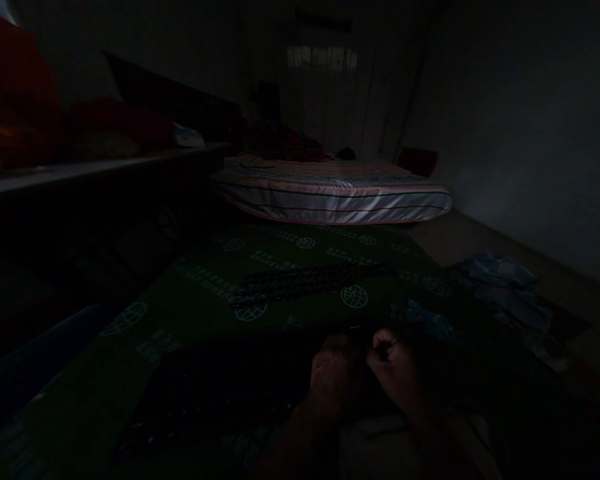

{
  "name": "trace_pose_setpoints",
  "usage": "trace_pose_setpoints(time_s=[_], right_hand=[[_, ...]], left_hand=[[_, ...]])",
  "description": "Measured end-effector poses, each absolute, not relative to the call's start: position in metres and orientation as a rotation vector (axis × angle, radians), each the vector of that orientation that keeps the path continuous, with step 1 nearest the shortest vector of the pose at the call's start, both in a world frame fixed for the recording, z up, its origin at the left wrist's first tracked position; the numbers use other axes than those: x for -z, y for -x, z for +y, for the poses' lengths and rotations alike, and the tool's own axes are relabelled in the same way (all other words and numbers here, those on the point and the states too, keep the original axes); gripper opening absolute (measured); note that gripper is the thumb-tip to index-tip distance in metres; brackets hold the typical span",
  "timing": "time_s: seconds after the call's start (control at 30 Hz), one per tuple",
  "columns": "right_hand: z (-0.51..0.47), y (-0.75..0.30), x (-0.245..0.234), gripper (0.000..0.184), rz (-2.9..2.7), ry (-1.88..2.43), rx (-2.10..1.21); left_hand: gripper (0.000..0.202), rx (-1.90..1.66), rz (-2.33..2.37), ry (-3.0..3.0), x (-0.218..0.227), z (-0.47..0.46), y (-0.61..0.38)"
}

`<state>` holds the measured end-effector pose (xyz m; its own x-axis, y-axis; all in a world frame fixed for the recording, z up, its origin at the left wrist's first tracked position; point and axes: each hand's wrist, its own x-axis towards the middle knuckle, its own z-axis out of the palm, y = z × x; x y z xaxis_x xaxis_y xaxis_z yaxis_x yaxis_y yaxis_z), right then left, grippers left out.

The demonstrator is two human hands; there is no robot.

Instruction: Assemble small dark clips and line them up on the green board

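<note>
Lying across the near part of the green sheet (80,400), the dark piece (230,380) was broad, low and dotted with small glints, and its right portion ran under the person's two hands. The left hand (333,370) sat knuckles up, its fingers curled down over the dark piece; whether they gripped anything could not be told, since their tips were hidden. The right hand (393,367), just beside it and apart from it, had its thumb and fingers bent round toward each other in a loose ring with a dark gap inside, and the gloom did not show whether anything fine was pinched there. Judging by its thin, flat look, the dark piece was probably light for its breadth and likelier to flex or sag than to stand stiff; the glints hinted at a smooth, slightly slippery face, though the material could not be made out. An edge taken between thumb and fingers, with the other hand spread flat nearby, seemed the surest hold, as small glinting parts might snag or come loose under a hard pull. Dark strips (310,279) lay across the middle of the green sheet, and a crumpled blue item (430,320) rested toward its right side.
</note>
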<state>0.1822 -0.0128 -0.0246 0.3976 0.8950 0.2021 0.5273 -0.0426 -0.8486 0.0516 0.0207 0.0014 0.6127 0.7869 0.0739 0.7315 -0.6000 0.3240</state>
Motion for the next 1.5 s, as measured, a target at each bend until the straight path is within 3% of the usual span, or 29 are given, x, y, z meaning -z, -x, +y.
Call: trace_pose_setpoints(time_s=[0.87, 1.5], right_hand=[[-0.017, -0.185, 0.024, 0.008, -1.158, 1.555, -0.573], [-0.019, -0.189, 0.026, 0.025, -0.827, 1.313, -0.834]], left_hand=[[0.013, -0.392, 1.203, -2.641, 0.008, 0.020, -0.055], [0.009, -0.612, 1.135, -2.384, 0.011, 0.024, -0.050]])
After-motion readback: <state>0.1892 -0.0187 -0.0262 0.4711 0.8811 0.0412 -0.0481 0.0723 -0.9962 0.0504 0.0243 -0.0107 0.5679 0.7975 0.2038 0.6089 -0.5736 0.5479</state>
